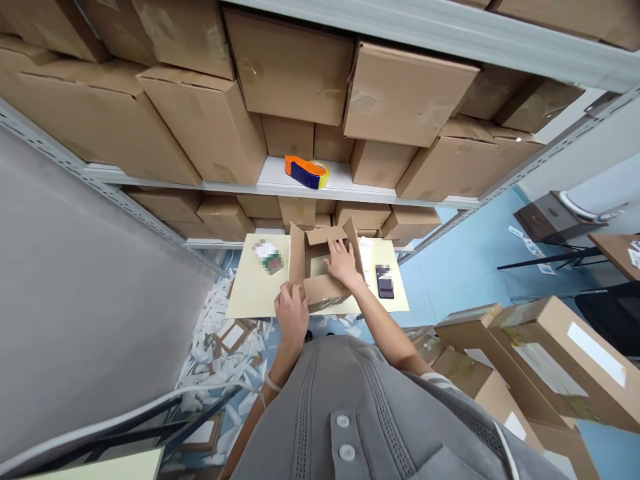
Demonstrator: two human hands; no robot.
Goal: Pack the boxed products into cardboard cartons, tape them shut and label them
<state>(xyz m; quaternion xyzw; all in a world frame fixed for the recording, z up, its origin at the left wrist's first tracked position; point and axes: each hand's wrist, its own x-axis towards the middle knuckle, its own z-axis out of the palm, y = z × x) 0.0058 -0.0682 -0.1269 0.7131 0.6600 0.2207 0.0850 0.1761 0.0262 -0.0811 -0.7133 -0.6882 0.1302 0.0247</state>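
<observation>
An open cardboard box (pixel 327 288) with raised flaps sits on a pale yellow board (pixel 240 293). My left hand (pixel 291 312) grips its near left corner, the fingers curled over the edge. My right hand (pixel 344 262) reaches over the box from the right with its fingers spread, the tips at the far flap (pixel 325 235). The hand covers part of the inside, so I cannot make out everything in there. To the left of the box lies a small blurred packet (pixel 270 259). A dark phone (pixel 385 282) lies to the right.
An orange and blue tape dispenser (pixel 306 172) lies on the white shelf (pixel 273 175) ahead, among stacked cardboard boxes (pixel 295 67). More large boxes (pixel 555 360) stand on the floor at right. Paper scraps (pixel 220 360) litter the floor at left, by a grey wall (pixel 90 280).
</observation>
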